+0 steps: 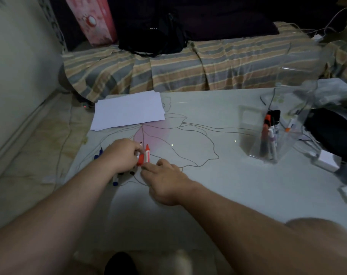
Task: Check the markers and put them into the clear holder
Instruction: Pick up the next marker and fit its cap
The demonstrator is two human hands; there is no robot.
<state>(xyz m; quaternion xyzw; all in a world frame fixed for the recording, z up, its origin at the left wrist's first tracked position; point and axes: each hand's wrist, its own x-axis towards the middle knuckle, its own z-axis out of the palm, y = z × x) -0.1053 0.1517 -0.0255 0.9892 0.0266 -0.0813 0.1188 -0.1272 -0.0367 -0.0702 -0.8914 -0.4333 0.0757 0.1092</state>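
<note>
Markers (144, 155) with orange-red caps lie near the left of the glossy, flower-printed table (208, 195), where the left hand (122, 153) curls its fingers around them while more blue and black ones show under its wrist. The right hand (165, 180) rests just beside, fingers fairly straight, fingertips touching the orange marker's near end. The clear holder (271, 133), a smooth transparent box, stands well apart to the right with several markers upright inside.

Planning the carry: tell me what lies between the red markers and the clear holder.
Head view: only bare tabletop between the red markers and the clear holder.
</note>
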